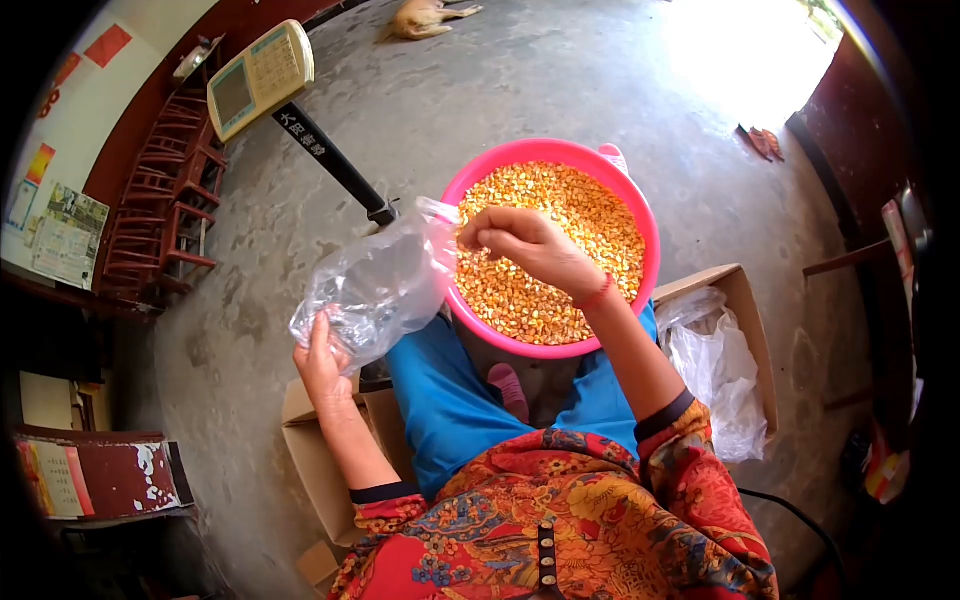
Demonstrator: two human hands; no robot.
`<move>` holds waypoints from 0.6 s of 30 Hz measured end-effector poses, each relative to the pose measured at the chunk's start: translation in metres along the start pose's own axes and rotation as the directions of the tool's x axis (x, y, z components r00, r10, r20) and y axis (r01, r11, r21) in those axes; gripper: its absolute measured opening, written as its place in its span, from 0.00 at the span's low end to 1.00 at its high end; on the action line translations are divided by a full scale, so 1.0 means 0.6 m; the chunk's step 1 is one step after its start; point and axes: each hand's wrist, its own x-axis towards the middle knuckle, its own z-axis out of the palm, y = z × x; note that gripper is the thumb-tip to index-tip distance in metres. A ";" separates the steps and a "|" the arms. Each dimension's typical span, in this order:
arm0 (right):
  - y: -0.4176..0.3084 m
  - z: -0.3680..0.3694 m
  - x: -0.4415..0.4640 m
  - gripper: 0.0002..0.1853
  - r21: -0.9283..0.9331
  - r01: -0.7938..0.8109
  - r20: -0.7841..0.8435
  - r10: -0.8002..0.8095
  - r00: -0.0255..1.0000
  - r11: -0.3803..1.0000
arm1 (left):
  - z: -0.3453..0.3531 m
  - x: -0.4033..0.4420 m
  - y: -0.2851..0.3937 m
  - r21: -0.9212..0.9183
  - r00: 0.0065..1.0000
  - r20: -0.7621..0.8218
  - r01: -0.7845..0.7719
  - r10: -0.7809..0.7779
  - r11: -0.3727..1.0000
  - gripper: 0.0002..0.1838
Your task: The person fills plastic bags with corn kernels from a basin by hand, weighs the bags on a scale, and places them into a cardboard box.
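Observation:
My left hand (325, 367) grips a clear plastic bag (375, 285) by its lower left end. The bag is puffed out and looks see-through, and its far end reaches the left rim of a pink basin (651, 225). Loose yellow corn kernels (560, 290) fill much of this basin, which is in front of my knees. My right hand (530, 248) hangs over the corn with its fingers curled, right beside the bag's edge. What lies between those fingertips is too small to tell.
A platform scale's display (262, 80) stands on a black post (335, 160) at the left. Cardboard boxes flank me, the right one (755, 330) holding plastic bags (715, 375). Red chairs (165, 200) line the left wall. A dog (425, 18) lies on the floor ahead.

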 end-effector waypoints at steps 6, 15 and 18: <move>0.152 0.065 0.041 0.14 -0.948 0.164 0.140 -0.107 0.984 0.272 | -0.003 -0.005 0.005 -0.095 0.994 -0.084 -0.080 0.072 0.992 0.12; 0.206 -0.074 0.016 0.08 -0.964 0.082 0.083 -0.006 0.997 0.255 | 0.073 -0.019 0.036 -0.119 0.975 0.194 0.135 -0.110 0.984 0.13; 0.206 -0.116 0.011 0.09 -0.959 0.012 0.039 0.089 0.995 0.282 | 0.107 0.004 0.038 -0.172 0.944 0.304 0.184 -0.125 0.968 0.14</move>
